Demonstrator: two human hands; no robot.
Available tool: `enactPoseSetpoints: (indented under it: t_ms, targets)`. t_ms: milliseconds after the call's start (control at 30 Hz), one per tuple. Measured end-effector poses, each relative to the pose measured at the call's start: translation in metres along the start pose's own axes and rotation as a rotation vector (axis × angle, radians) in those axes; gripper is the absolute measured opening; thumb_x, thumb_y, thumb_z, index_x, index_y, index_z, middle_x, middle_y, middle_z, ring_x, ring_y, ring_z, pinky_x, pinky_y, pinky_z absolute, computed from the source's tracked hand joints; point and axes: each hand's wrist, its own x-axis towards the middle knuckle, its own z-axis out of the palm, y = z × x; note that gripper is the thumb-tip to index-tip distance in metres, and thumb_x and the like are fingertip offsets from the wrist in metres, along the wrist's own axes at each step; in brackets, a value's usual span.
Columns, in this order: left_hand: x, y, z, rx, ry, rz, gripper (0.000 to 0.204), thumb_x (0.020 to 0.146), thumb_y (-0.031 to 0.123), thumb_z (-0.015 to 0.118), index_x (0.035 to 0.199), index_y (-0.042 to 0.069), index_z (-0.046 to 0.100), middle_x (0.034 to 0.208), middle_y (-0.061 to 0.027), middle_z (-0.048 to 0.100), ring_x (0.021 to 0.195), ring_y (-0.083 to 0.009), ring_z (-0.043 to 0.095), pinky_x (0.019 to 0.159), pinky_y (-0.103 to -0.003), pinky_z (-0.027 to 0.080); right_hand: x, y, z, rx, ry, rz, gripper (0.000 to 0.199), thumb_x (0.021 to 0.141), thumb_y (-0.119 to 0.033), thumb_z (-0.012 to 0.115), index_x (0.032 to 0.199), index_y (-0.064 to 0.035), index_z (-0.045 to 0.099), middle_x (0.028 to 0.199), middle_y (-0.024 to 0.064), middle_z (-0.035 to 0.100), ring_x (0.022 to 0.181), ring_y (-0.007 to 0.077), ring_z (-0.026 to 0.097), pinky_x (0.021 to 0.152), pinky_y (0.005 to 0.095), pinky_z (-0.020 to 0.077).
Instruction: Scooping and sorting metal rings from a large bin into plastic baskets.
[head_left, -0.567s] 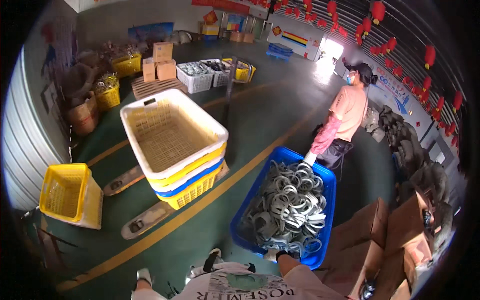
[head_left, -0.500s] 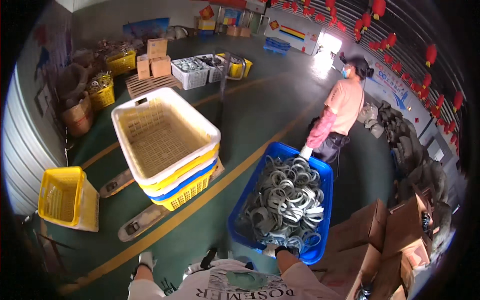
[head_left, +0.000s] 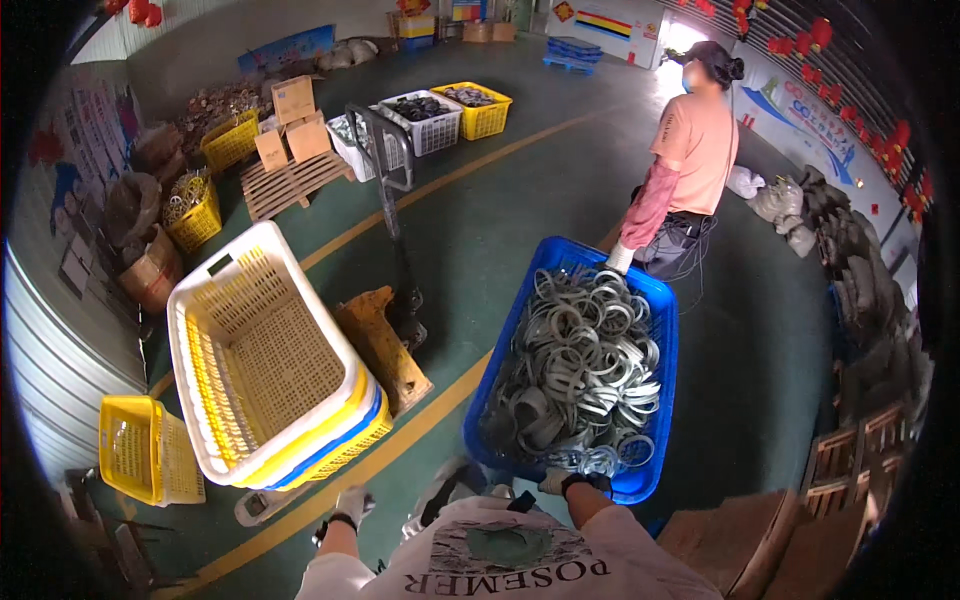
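Two of us carried the blue crate (head_left: 655, 330), frame centre-right, full of grey metal rings (head_left: 580, 370). My right hand (head_left: 560, 482) gripped its near rim; my left hand (head_left: 350, 503) hung free, grip unclear, beside stacked empty crates (head_left: 270, 370).

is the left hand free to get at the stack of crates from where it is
Probably yes: the left hand hangs empty in a pale glove just below the stack of crates, with only bare floor between them, while the right hand grips the blue crate.
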Motion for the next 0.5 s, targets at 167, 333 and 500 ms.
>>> enactPoseSetpoints:
  t_ms: [167, 333, 500]
  targets:
    - [-0.025, -0.085, -0.061, 1.327, 0.186, 0.396, 0.029, 0.067, 0.031, 0.073, 0.078, 0.005, 0.069, 0.089, -0.0240, 0.065, 0.086, -0.0363, 0.065, 0.072, -0.043, 0.052, 0.036, 0.010, -0.102, 0.014, 0.093, -0.081, 0.076, 0.071, -0.042, 0.062, 0.130, 0.0030, 0.046, 0.132, 0.0257, 0.047, 0.119, 0.0371, 0.048, 0.097, 0.0403, 0.0405]
    - [0.006, -0.023, 0.020, 1.508, 0.122, 0.180, 0.024, 0.067, 0.030, 0.069, 0.078, 0.009, 0.071, 0.086, -0.0169, 0.068, 0.083, -0.0320, 0.066, 0.070, -0.043, 0.052, 0.050, 0.027, -0.165, -0.160, 0.061, -0.142, 0.075, 0.078, -0.048, 0.054, 0.133, 0.0015, 0.043, 0.136, 0.0260, 0.043, 0.125, 0.0369, 0.044, 0.103, 0.0401, 0.0358]
    - [0.066, 0.129, 0.117, 1.292, 0.169, 0.683, 0.013, 0.069, 0.018, 0.063, 0.078, 0.009, 0.067, 0.074, -0.0161, 0.065, 0.072, -0.0314, 0.065, 0.063, -0.041, 0.050, 0.068, 0.044, -0.265, -0.070, 0.017, 0.017, 0.069, 0.079, -0.045, 0.051, 0.132, -0.0008, 0.046, 0.139, 0.0223, 0.042, 0.129, 0.0347, 0.041, 0.104, 0.0395, 0.0350]
